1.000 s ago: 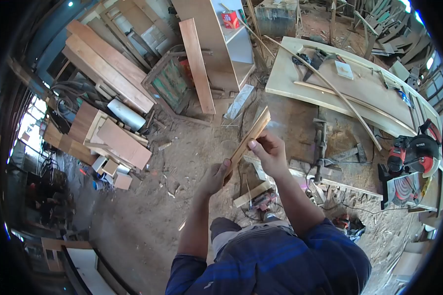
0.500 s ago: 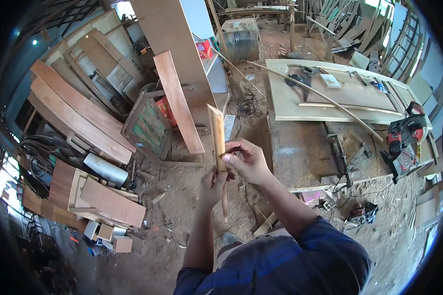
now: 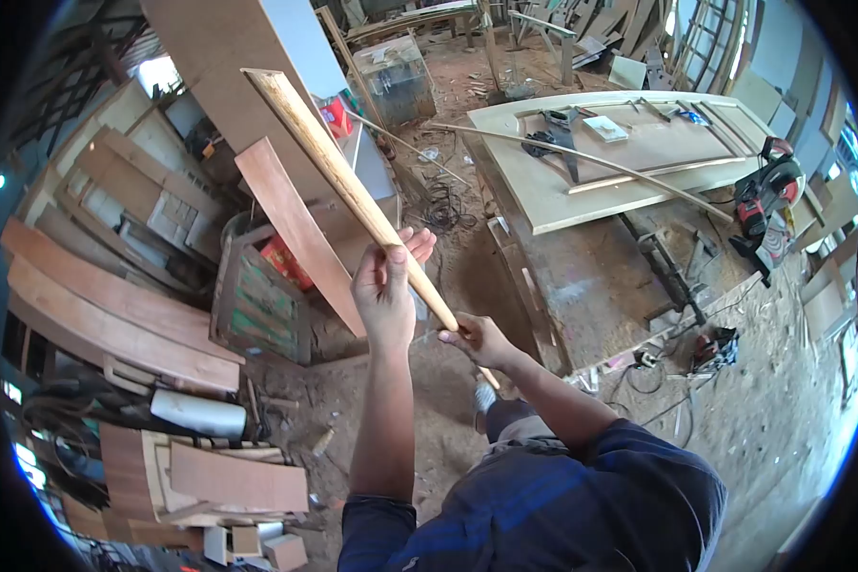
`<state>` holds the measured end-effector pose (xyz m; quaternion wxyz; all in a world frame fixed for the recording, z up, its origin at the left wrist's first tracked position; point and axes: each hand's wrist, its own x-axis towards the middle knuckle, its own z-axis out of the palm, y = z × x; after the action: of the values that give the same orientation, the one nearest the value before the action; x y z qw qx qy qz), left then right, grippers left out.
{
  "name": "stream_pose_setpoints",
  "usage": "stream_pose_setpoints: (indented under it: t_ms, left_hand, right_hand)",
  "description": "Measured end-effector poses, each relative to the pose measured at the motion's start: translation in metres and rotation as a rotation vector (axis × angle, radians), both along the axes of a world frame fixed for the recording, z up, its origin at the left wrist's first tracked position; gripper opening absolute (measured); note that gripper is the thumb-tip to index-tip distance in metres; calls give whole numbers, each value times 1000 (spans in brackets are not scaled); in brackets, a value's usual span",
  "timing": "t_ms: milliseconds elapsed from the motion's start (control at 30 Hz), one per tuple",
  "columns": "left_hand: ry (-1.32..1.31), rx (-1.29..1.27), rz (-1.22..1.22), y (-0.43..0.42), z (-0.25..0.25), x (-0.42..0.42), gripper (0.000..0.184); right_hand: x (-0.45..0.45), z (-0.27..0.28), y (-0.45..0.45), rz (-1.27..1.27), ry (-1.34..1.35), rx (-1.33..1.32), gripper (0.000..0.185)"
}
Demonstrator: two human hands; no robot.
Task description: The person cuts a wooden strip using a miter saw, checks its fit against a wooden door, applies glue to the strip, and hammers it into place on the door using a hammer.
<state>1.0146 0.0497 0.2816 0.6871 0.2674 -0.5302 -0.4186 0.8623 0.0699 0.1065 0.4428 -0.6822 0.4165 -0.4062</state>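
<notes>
A long, narrow wooden strip (image 3: 338, 170) runs diagonally in front of me, its angled far end up at the left. Around its middle, my left hand (image 3: 387, 286) supports it with the thumb on top and several fingers showing beyond the far side. Lower down, my right hand (image 3: 477, 341) grips the strip between thumb and fingers. The near end passes below my right hand, above the floor by my foot.
On the right, a workbench (image 3: 582, 286) carries a large panel (image 3: 515, 195), a long thin stick (image 3: 591, 160) and a red and black power saw (image 3: 767, 195). Boards (image 3: 114, 310) lean at the left. A white cylinder (image 3: 198, 413) lies below them.
The strip has swung from near upright to a leftward slant, with its far end now higher in view. My left hand has moved up it, my right hand down. The view has turned rightward.
</notes>
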Motion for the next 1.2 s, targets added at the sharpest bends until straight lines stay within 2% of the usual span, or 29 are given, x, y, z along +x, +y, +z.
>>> stream_pose_setpoints:
  t_ms: [100, 133, 267, 300, 367, 400, 500, 633, 700, 800, 900, 933, 1033, 1067, 1100, 1133, 1167, 1200]
  left_hand:
    - [-121, 80, -68, -68, -20, 8, 29]
    - [-136, 130, -113, -95, -41, 11, 28]
    - [-315, 290, -320, -204, -100, 14, 27]
    - [-340, 316, -304, -231, -105, 9, 28]
    - [-315, 329, -307, -289, -114, 5, 26]
    - [-332, 309, -302, -320, -111, -1, 25]
    - [-367, 304, -293, -390, -110, -6, 23]
    - [-248, 302, -381, -481, -112, -15, 23]
    - [-296, 310, -429, -527, -121, -12, 24]
    - [-290, 338, -586, -588, -145, -9, 23]
    - [-281, 334, -787, -647, -166, -8, 24]
    - [-304, 323, -838, -667, -172, -8, 26]
    - [-350, 321, -991, -729, -172, -2, 26]
    - [-342, 328, -1030, -749, -170, 1, 23]
    - [-341, 330, -1069, -774, -166, 3, 20]
    - [-482, 207, -1043, -807, -170, 4, 35]
    - [-648, 147, -872, -838, -180, 3, 47]
    - [-814, 87, -709, -862, -188, 3, 59]
  right_hand:
    - [2, 1, -63, -82, -19, -29, 40]
    - [1, 18, -80, -80, -115, -13, 40]
    - [-3, -3, -199, -110, -163, -48, 40]
    - [-2, 1, -226, -133, -168, -33, 39]
    - [-4, 8, -270, -176, -162, 13, 36]
    - [-2, 9, -294, -199, -229, -45, 36]
    - [-14, 13, -347, -332, 12, 66, 39]
    - [-20, -44, -405, -475, 92, -44, 37]
    - [-24, -89, -432, -497, 155, 53, 33]
    - [-24, -76, -460, -572, 188, 335, 32]
    - [-25, -103, -501, -674, 192, 334, 32]
    - [-17, -70, -513, -718, 148, 329, 30]
    - [-1, -92, -555, -885, 5, 286, 28]
    - [-3, -101, -566, -905, 156, 392, 25]
    - [0, -98, -579, -930, 246, 328, 24]
    - [4, -92, -593, -956, 330, 272, 24]
    - [10, -87, -604, -983, 410, 228, 24]
    - [13, -91, -616, -1015, 333, 203, 23]
